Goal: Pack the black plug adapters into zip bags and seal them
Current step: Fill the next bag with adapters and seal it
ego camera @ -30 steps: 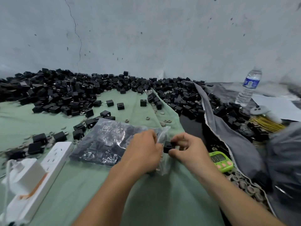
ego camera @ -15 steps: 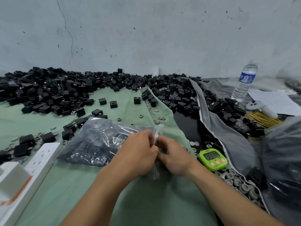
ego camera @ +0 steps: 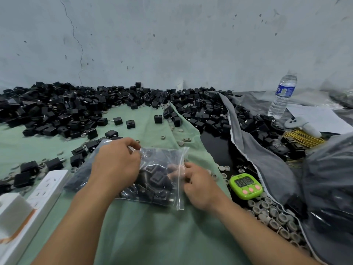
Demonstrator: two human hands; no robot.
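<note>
Zip bag (ego camera: pixel 162 188) pulled nearer: left hand (ego camera: pixel 116 165) pinches its far edge, right hand (ego camera: pixel 198 185) seemingly grips the unsealed mouth.

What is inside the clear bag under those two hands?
Black plug adapters show through the zip bag. The left hand covers part of it, hiding the rest.

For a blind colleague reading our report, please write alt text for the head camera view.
The left hand and right hand hold a clear zip bag with black plug adapters inside, on a green cloth. A heap of loose adapters lies behind; a green timer sits at the right.
</note>
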